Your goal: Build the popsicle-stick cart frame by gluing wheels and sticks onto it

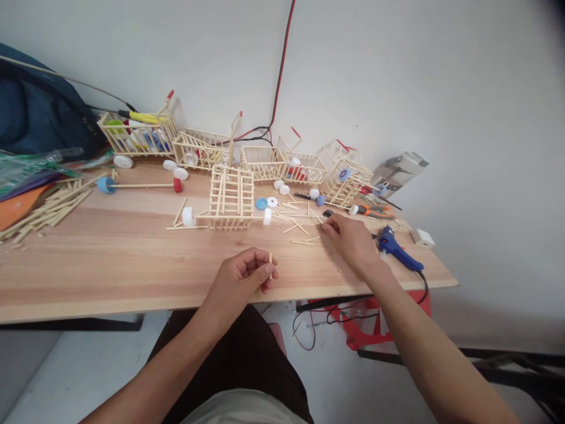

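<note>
1. Head view, just below centre: the left hand [246,274] is curled, with a short wooden stick [271,265] pinched upright between thumb and fingers.
2. Head view, right of centre: the right hand [353,240] has its fingertips drawn together beside scattered stick pieces [302,242]; whether it grips one, I cannot tell.
3. Head view, centre: a stick-built cart [239,194] with white wheels rests on the wooden table [132,265].
4. Head view, right: a blue glue gun [399,250] lies near the right forearm.
</note>
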`<state>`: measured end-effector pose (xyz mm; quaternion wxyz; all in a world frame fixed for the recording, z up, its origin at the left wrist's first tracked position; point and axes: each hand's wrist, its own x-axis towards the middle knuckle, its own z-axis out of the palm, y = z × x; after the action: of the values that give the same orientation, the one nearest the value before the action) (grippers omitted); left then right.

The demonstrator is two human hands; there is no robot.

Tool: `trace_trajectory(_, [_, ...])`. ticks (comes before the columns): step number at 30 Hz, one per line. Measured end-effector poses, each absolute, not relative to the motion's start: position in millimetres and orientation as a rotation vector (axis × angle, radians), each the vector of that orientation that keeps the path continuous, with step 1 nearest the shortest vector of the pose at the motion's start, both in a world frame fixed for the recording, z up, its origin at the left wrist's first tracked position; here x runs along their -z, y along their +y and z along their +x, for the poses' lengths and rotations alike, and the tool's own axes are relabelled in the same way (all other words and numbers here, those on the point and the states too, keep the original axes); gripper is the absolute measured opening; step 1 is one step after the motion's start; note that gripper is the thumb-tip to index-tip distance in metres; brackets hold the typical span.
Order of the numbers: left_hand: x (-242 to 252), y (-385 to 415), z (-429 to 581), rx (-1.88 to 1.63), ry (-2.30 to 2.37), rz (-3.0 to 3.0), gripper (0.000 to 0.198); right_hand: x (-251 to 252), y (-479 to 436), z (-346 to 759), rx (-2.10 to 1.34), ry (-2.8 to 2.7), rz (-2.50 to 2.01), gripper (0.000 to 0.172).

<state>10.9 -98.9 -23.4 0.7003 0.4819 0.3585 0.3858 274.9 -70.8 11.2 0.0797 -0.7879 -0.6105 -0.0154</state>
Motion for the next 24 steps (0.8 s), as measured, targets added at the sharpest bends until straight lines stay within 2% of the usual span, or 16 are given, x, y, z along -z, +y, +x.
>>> trace_trajectory(11, [23,-97,12,-0.869,0.764,1.040,0.017,-7,-56,271,0.200,-1.855,-2.500,0.022])
trace_trajectory(17, [24,-95,12,-0.871,0.750,1.024,0.016,-6,-60,262,0.284,-1.918,-2.354,0.022])
trace_trajectory(24, [24,-95,11,-0.874,0.750,1.024,0.016,3,-59,256,-0.039,-2.014,-2.223,0.009])
